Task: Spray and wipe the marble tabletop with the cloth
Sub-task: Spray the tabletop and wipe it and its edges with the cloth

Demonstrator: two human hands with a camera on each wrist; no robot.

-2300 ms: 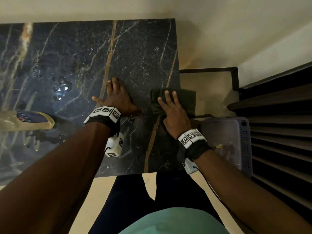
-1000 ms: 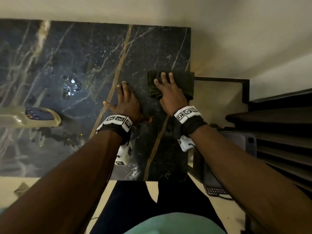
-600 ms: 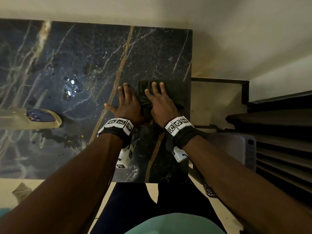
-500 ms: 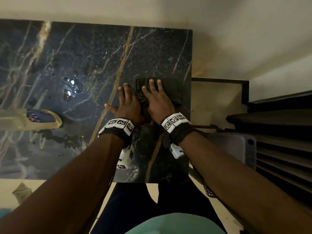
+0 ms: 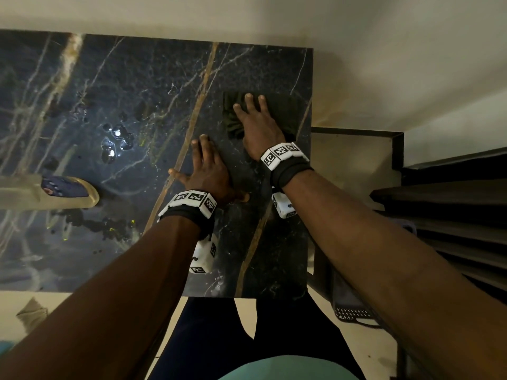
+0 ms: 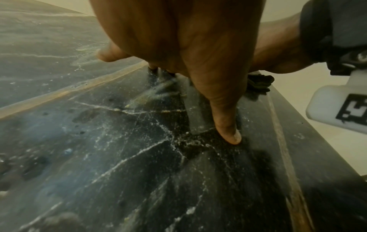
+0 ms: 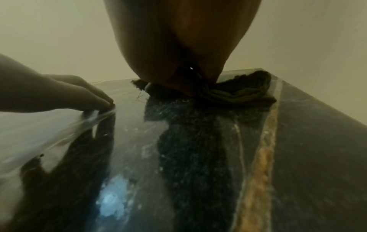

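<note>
A dark green cloth (image 5: 285, 111) lies bunched on the black marble tabletop (image 5: 131, 86) near its far right corner. My right hand (image 5: 255, 119) presses flat on the cloth with straight fingers; the cloth (image 7: 244, 91) shows folded under the palm in the right wrist view. My left hand (image 5: 205, 168) rests flat on the bare marble just left of and nearer than the cloth, fingers spread, thumb (image 6: 228, 130) touching the stone. Water drops (image 5: 115, 141) sit on the marble to the left.
A beige object with a dark blue panel (image 5: 63, 189) lies at the left edge of the tabletop. A dark-framed side table (image 5: 395, 144) and a perforated plastic basket (image 5: 354, 311) stand to the right. A pale wall (image 5: 384, 50) runs behind.
My right hand slid the cloth left toward the left hand, then pushed it forward to the far right part of the top. The left hand stayed planted.
</note>
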